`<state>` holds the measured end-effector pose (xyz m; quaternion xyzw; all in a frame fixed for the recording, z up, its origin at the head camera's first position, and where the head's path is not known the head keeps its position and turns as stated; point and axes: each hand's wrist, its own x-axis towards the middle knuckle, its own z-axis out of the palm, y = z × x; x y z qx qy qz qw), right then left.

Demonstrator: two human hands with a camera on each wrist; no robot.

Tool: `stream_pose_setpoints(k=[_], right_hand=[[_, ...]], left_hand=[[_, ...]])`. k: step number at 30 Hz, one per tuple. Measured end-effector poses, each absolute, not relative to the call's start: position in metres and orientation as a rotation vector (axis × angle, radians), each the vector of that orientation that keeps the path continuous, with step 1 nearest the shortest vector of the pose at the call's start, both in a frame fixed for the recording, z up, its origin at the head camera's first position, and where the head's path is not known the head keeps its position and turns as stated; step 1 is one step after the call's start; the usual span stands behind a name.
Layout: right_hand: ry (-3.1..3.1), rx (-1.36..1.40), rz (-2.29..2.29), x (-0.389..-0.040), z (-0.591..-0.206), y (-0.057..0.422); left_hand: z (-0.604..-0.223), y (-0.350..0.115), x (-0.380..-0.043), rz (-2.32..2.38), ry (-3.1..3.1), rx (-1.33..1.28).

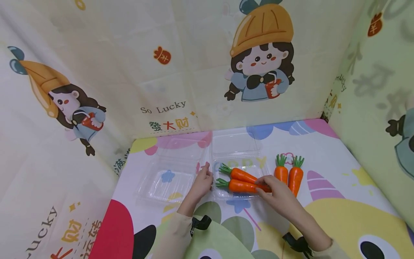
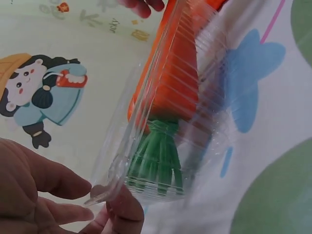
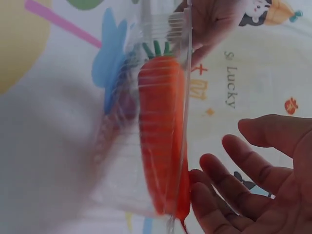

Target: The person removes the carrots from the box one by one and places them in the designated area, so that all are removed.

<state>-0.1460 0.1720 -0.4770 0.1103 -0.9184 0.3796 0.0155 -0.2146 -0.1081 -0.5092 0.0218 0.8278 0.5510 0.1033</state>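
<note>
Two orange toy carrots [image 1: 240, 186] with green tops lie side by side in a clear plastic box [image 2: 214, 131], tops toward the left. At the box's left edge, my left hand [image 1: 203, 182] pinches the rim between thumb and fingers. My right hand [image 1: 275, 190] is over the carrots' pointed ends at the right side of the box. In the right wrist view its fingers [image 3: 234, 183] are spread and loosely bent beside a carrot tip, without closing round it. The box's hinged lid [image 1: 235, 142] is folded back, away from me.
A second clear box [image 1: 171, 183], lid folded back, stands to the left. Two more carrots [image 1: 295, 178] lie on the patterned tablecloth [image 1: 323, 151] to the right, tops pointing away. Printed cloth walls [image 1: 194, 79] rise behind and on both sides.
</note>
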Motion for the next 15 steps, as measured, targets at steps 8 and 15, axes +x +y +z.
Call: stream_pose_setpoints(k=[8,15], right_hand=[[-2.945,0.43,1.071,-0.154,-0.477,0.155],[-3.007,0.401,0.796,-0.158,-0.484,0.14]], left_hand=[[-0.513,-0.118,-0.204,1.801,2.19,0.06],[-0.515,-0.124,-0.2,1.823,2.102,0.084]])
